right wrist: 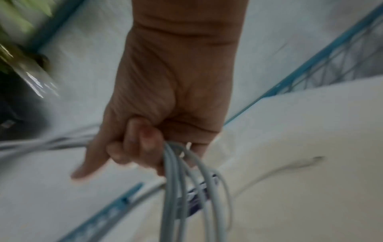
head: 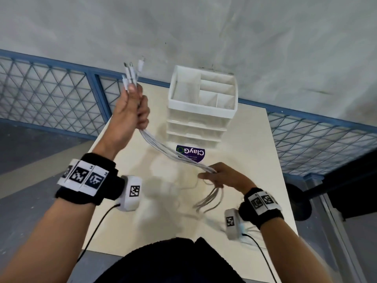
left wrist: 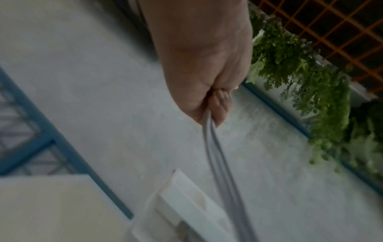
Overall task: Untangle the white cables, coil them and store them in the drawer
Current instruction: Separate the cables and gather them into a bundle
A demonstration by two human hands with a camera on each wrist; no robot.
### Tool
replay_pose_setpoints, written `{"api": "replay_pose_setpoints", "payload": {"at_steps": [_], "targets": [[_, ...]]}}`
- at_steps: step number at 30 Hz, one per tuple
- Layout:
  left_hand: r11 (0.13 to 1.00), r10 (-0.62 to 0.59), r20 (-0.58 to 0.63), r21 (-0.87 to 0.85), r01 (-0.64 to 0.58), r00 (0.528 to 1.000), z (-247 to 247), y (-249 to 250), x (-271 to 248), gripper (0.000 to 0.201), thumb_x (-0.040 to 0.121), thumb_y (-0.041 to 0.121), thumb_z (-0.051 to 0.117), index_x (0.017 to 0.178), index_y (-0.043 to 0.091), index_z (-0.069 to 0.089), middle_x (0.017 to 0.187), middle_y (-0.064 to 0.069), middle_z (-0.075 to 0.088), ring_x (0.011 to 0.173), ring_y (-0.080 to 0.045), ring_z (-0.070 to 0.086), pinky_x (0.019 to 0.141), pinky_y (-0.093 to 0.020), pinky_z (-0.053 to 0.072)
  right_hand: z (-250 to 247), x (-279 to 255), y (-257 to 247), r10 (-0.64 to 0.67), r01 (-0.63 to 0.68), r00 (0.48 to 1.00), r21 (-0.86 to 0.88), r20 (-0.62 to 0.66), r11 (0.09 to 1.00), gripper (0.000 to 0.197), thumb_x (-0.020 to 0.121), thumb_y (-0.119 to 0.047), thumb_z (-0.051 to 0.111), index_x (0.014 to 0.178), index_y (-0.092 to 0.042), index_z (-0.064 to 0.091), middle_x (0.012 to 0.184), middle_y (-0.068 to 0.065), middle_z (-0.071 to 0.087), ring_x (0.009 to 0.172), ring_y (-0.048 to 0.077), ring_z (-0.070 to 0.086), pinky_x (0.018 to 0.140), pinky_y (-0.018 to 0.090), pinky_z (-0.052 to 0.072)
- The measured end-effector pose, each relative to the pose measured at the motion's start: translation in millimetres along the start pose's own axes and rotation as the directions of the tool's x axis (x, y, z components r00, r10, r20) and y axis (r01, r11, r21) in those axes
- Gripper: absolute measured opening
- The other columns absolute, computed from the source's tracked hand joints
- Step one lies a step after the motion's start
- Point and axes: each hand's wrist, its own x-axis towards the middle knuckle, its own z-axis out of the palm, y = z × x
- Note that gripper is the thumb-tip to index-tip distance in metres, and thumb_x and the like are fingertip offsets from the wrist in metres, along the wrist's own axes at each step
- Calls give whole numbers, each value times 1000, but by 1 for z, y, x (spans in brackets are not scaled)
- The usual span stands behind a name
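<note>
The left hand [head: 130, 111] is raised at about 10 o'clock in the head view, fingers curled tight round a bundle of thin white cables [head: 169, 152] whose metal-tipped plugs [head: 130, 75] stick up above the fist. From there the cables run as one taut bunch down toward 4 o'clock to the right hand [head: 222, 176], which grips them with curled fingers, the thumb stretched out to the side; below this hand the loose ends hang in blurred loops [head: 210, 199] over the pale beige table [head: 255, 144]. In the right wrist view several grey-white strands [right wrist: 176, 188] drop from the closed fingers [right wrist: 134, 142]. The left wrist view shows the cables [left wrist: 215, 155] leaving the bottom of the fist [left wrist: 205, 65]. A white plastic drawer unit with an open divided tray on top [head: 202, 105] stands on the table at 12 o'clock, its drawers pushed in, well apart from the cables. A purple sticker [head: 190, 153] lies on the table just in front of the unit.
</note>
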Motion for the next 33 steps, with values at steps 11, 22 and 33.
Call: {"api": "replay_pose_setpoints", "payload": {"at_steps": [11, 22, 33], "targets": [[756, -320, 262, 649, 78, 911, 46, -54, -37, 31, 69, 37, 80, 84, 13, 68, 37, 13, 34, 39, -5, 32, 44, -15, 21, -20, 2, -53, -157, 119, 977, -243, -142, 963, 21, 84, -15, 66, 71, 2, 64, 46, -10, 38, 39, 3, 33, 44, 15, 26], [851, 17, 27, 524, -29, 999, 26, 2, -13, 24, 93, 21, 54, 70, 26, 55, 49, 14, 47, 40, 2, 41, 44, -7, 28, -38, -15, 15, 89, -99, 975, -37, -202, 994, 53, 81, -33, 70, 47, -18, 34, 35, -8, 31, 36, 12, 29, 47, 26, 30], [575, 50, -182, 809, 120, 982, -25, -29, -14, 30, 94, 28, 51, 89, 2, 64, 62, -6, 51, 62, -22, 53, 58, -30, 32, -102, -66, 88, 302, -539, 722, -232, -623, 810, 53, 68, -50, 77, 48, -13, 43, 48, 3, 43, 57, 25, 50, 51, 31, 31]]}}
